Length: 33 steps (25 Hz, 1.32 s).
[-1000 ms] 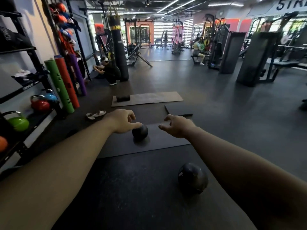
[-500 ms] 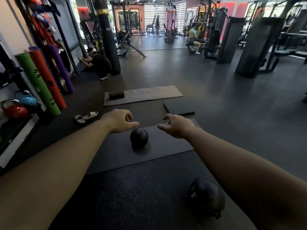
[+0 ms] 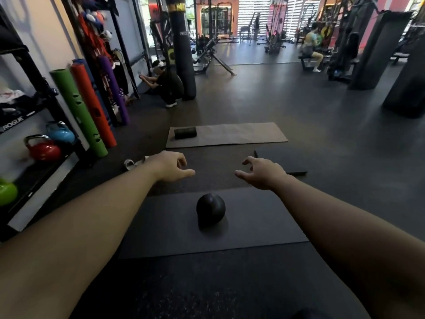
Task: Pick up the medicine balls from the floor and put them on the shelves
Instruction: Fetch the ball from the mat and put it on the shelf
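A black medicine ball point(image 3: 210, 211) rests on a dark floor mat point(image 3: 161, 229) in front of me. My left hand point(image 3: 171, 166) and my right hand point(image 3: 262, 172) are both stretched out above and beyond the ball, one to each side, fingers loosely curled and apart, holding nothing. Neither hand touches the ball. A dark rounded shape point(image 3: 305, 315) shows at the bottom edge; I cannot tell what it is. The black shelf rack point(image 3: 49, 95) stands along the left wall.
Red point(image 3: 44, 149), blue point(image 3: 61, 133) and green point(image 3: 7, 192) kettlebells sit on the rack. Green, orange and purple tubes point(image 3: 79, 111) lean beside it. A foam roller point(image 3: 185, 132) lies on a tan mat point(image 3: 241, 134). Sandals point(image 3: 132, 162) lie beyond my left wrist. A person point(image 3: 164, 85) crouches by the punching bag point(image 3: 181, 47).
The view has moved forward and the far ball now lies nearer and below my hands. The second, closer ball has slid out of the bottom of the view.
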{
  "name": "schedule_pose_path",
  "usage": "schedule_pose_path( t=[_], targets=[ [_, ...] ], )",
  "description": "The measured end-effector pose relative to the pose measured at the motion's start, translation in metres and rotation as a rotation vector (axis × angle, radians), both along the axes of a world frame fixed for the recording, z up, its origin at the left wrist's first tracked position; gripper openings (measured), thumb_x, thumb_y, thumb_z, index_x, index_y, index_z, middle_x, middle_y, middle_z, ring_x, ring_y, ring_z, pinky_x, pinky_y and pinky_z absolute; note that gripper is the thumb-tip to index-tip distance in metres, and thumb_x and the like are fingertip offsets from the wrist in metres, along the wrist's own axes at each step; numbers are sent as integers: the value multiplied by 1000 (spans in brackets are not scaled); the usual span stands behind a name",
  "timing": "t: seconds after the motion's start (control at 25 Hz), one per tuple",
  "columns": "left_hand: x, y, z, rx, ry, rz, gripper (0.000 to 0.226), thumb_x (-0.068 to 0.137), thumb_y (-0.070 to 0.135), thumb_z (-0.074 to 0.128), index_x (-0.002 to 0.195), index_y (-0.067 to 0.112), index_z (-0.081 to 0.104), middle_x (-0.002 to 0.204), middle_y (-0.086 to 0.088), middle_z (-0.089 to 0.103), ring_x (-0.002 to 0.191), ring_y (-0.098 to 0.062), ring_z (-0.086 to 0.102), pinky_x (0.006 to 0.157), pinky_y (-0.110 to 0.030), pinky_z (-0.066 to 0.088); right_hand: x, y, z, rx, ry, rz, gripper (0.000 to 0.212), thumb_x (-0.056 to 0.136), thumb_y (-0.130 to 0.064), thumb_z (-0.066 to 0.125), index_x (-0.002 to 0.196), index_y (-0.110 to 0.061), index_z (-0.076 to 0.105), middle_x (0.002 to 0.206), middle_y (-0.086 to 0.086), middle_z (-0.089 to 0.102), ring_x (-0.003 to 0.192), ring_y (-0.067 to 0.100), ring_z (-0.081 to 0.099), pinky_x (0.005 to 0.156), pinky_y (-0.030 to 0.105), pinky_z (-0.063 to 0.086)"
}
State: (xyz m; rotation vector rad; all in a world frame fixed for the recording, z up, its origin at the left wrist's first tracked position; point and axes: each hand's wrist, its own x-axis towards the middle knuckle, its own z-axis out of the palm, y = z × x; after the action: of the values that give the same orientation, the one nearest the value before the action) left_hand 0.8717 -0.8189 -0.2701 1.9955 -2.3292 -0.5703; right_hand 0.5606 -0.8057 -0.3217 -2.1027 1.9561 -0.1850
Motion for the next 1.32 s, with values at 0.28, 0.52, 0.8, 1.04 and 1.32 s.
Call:
schedule_pose_path(
  t=[0.28, 0.52, 0.8, 1.04, 1.32],
  targets=[
    [6, -141, -45, 66, 4, 98, 56, 82, 81, 64, 121, 40, 63, 111, 16, 65, 100, -10, 63, 90, -39, 56, 24, -189, -40, 42, 47, 149, 75, 85, -83, 45, 140, -32, 52, 134, 5, 65, 119, 30, 62, 92, 46, 48],
    [33, -300, -128, 147, 54, 170, 53, 81, 80, 64, 117, 41, 62, 113, 15, 66, 96, -10, 64, 74, -36, 53, 57, -339, -123, 133, 76, 197, 76, 87, -83, 43, 143, -31, 51, 139, 6, 60, 126, 34, 54, 97, 49, 43],
    [37, -473, -256, 281, 100, 184, 63, 71, 90, 58, 114, 44, 61, 100, 22, 61, 86, -1, 60, 66, -31, 49, 52, -499, -224, 303, 96, 132, 77, 88, -82, 42, 145, -31, 48, 144, 6, 56, 130, 35, 50, 102, 51, 42],
    [31, -529, -402, 377, 191, 312, 71, 68, 93, 53, 122, 47, 55, 112, 18, 56, 98, -10, 60, 78, -36, 50, 48, -579, -356, 471, 85, 160, 74, 91, -79, 43, 148, -31, 46, 150, 6, 53, 135, 35, 47, 105, 51, 42],
    [20, -596, -619, 497, 204, 428, 68, 82, 84, 58, 133, 38, 58, 126, 11, 57, 107, -13, 57, 84, -36, 47, 47, -656, -588, 662, 118, 212, 77, 92, -78, 41, 152, -31, 40, 154, 8, 47, 140, 37, 40, 108, 52, 39]
  ],
)
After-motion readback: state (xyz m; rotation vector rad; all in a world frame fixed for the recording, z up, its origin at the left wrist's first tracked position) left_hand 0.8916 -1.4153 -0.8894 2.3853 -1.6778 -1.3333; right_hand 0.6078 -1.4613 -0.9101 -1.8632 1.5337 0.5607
